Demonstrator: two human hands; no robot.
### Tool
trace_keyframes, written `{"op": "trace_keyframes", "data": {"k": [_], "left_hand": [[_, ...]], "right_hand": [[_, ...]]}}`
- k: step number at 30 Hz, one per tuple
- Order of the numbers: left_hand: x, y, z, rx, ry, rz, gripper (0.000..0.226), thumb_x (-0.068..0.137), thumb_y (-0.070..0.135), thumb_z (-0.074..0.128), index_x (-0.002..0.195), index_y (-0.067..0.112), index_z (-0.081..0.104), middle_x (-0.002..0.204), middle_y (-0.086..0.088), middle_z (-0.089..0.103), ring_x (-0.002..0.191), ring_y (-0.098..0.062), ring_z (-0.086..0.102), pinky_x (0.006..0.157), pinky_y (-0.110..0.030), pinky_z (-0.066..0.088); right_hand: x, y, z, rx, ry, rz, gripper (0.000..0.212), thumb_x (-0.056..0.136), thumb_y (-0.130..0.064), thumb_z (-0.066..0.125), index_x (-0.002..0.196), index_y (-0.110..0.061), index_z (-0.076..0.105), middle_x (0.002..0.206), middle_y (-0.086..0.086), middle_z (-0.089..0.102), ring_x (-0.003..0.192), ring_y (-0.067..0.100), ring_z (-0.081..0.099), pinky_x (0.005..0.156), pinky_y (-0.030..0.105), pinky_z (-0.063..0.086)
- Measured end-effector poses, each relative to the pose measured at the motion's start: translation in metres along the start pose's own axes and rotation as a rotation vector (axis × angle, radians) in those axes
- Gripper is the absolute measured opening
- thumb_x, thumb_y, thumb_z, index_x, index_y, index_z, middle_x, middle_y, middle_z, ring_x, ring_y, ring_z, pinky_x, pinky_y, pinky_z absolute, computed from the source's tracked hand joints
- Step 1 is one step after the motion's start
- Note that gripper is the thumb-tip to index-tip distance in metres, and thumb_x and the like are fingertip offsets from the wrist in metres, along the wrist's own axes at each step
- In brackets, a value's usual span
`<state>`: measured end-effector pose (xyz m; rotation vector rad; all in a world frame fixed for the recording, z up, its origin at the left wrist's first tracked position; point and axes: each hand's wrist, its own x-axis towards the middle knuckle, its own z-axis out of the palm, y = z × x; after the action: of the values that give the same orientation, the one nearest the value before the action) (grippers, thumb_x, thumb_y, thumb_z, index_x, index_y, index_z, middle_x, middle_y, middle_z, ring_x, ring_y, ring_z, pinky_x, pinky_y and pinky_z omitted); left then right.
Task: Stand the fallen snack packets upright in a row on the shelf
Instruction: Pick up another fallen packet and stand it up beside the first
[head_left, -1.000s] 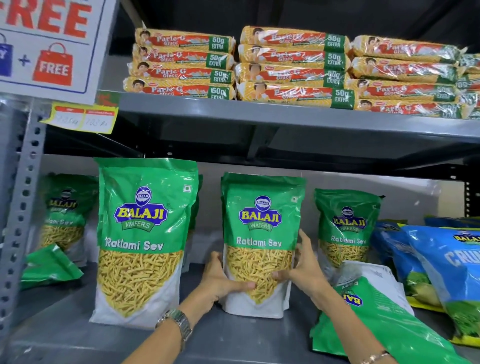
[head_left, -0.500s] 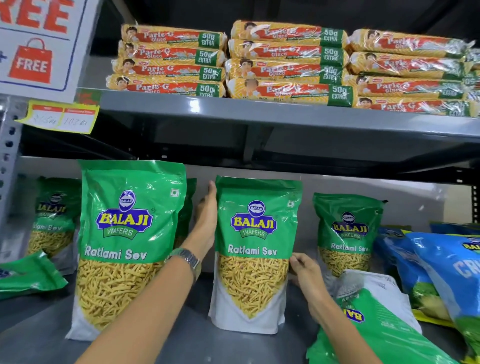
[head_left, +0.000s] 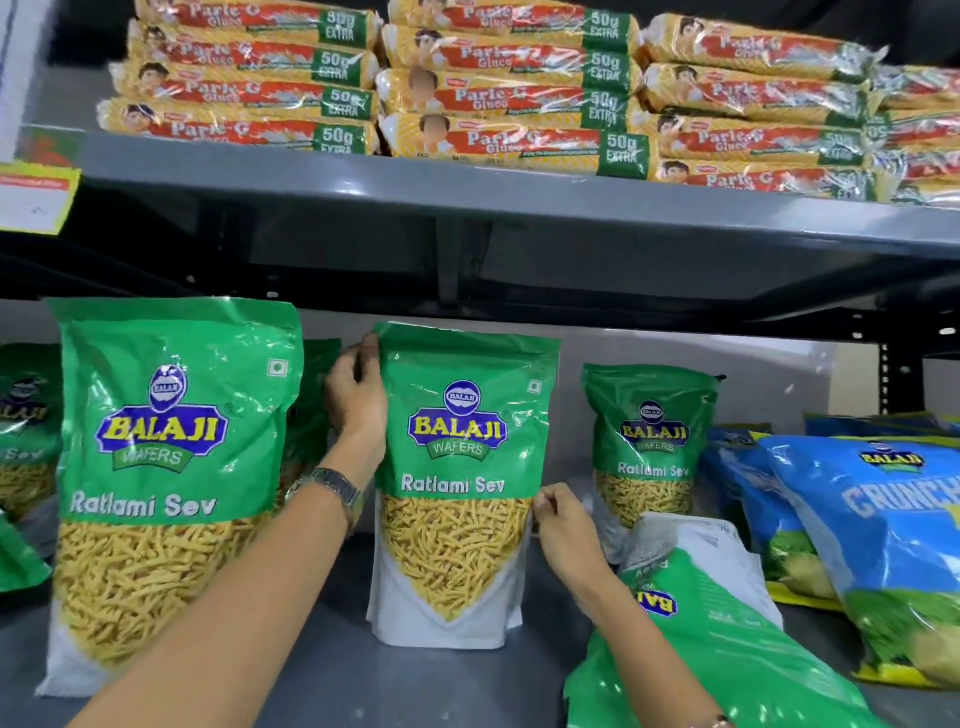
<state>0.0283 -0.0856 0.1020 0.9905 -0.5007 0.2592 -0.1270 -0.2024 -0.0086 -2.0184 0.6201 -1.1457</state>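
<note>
Left hand (head_left: 357, 391) raised, wrist bent, fingers curled shut in a grip. Right hand (head_left: 563, 530) lower, fingertips apparently pinched. Both forearms extended.

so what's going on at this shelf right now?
A person is straightening a green Balaji Ratlami Sev packet on the lower shelf. The left hand pinches its top left corner and the right hand holds its right edge; the packet stands upright. A bigger Ratlami Sev packet stands to its left. Another green packet lies fallen at the front right, not yet stood up.
</note>
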Motion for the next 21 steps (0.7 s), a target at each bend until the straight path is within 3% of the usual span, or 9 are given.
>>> {"op": "trace_keyframes", "data": {"k": [3,5,7,9,10,12,14,18,21], "left_hand": [[-0.020,-0.009,-0.017,-0.001,-0.127,-0.087,0.050,0.081,0.058,0.044,0.117,0.024,0.047,0.093,0.009,0.054,0.078,-0.008,0.051,0.066,-0.022,0.037],[-0.041,-0.019,-0.032,0.067,-0.230,-0.134,0.069,0.071,0.065,0.049,0.126,0.025,0.039,0.113,0.005,0.053,0.097,-0.012,0.050,0.080,-0.026,0.037],[-0.058,-0.031,-0.045,0.198,-0.320,-0.230,0.095,0.060,0.071,0.053,0.138,0.025,0.024,0.137,-0.002,0.041,0.117,-0.020,0.043,0.095,-0.034,0.034],[-0.069,-0.038,-0.056,0.276,-0.446,-0.341,0.106,0.052,0.072,0.058,0.139,0.023,0.023,0.145,-0.005,0.036,0.126,-0.023,0.041,0.104,-0.041,0.033],[-0.073,-0.042,-0.061,0.267,-0.538,-0.371,0.105,0.048,0.070,0.062,0.135,0.019,0.031,0.140,-0.005,0.045,0.121,-0.021,0.048,0.100,-0.037,0.039],[-0.077,-0.045,-0.070,0.246,-0.676,-0.353,0.086,0.049,0.059,0.071,0.122,0.021,0.044,0.123,-0.002,0.060,0.101,-0.008,0.058,0.077,-0.020,0.050],[-0.077,-0.048,-0.075,0.235,-0.711,-0.308,0.071,0.056,0.045,0.076,0.115,0.023,0.045,0.112,0.004,0.061,0.091,0.001,0.057,0.059,-0.008,0.047],[-0.078,-0.047,-0.082,0.238,-0.698,-0.258,0.066,0.061,0.032,0.078,0.116,0.021,0.044,0.104,0.008,0.060,0.089,0.000,0.055,0.061,-0.009,0.045],[-0.081,-0.044,-0.085,0.237,-0.687,-0.232,0.067,0.058,0.036,0.079,0.114,0.023,0.044,0.097,0.015,0.058,0.087,0.004,0.054,0.057,-0.007,0.046]], "right_hand": [[-0.009,-0.004,0.001,0.350,-0.073,0.136,0.019,0.092,-0.031,0.050,0.102,-0.014,0.049,0.097,-0.002,0.057,0.089,0.010,0.053,0.084,0.030,0.039],[-0.013,-0.005,0.003,0.492,-0.147,0.212,0.038,0.082,-0.033,0.065,0.110,-0.015,0.046,0.104,-0.004,0.058,0.093,0.004,0.054,0.088,0.029,0.040],[-0.017,-0.004,0.004,0.484,-0.247,0.238,0.056,0.070,-0.031,0.077,0.112,-0.017,0.043,0.105,-0.005,0.060,0.093,0.003,0.055,0.083,0.024,0.041],[-0.021,-0.005,0.006,0.416,-0.317,0.243,0.064,0.062,-0.028,0.083,0.111,-0.017,0.044,0.101,-0.008,0.062,0.090,0.000,0.055,0.071,0.017,0.039],[-0.021,-0.004,0.006,0.391,-0.315,0.241,0.064,0.060,-0.027,0.084,0.109,-0.017,0.045,0.099,-0.008,0.063,0.089,0.000,0.056,0.067,0.015,0.039],[-0.020,-0.003,0.004,0.377,-0.299,0.229,0.055,0.058,-0.024,0.086,0.100,-0.019,0.050,0.093,-0.010,0.064,0.084,-0.003,0.057,0.059,0.010,0.044],[-0.021,-0.005,0.002,0.363,-0.309,0.211,0.046,0.058,-0.024,0.086,0.090,-0.024,0.052,0.090,-0.012,0.064,0.081,-0.005,0.057,0.052,0.005,0.044],[-0.028,-0.009,-0.001,0.329,-0.319,0.200,0.054,0.056,-0.027,0.086,0.100,-0.019,0.054,0.100,-0.006,0.066,0.089,0.001,0.057,0.063,0.013,0.039],[-0.032,-0.012,-0.004,0.329,-0.311,0.188,0.064,0.057,-0.024,0.086,0.112,-0.010,0.057,0.111,0.003,0.068,0.101,0.014,0.061,0.078,0.020,0.046]]}}
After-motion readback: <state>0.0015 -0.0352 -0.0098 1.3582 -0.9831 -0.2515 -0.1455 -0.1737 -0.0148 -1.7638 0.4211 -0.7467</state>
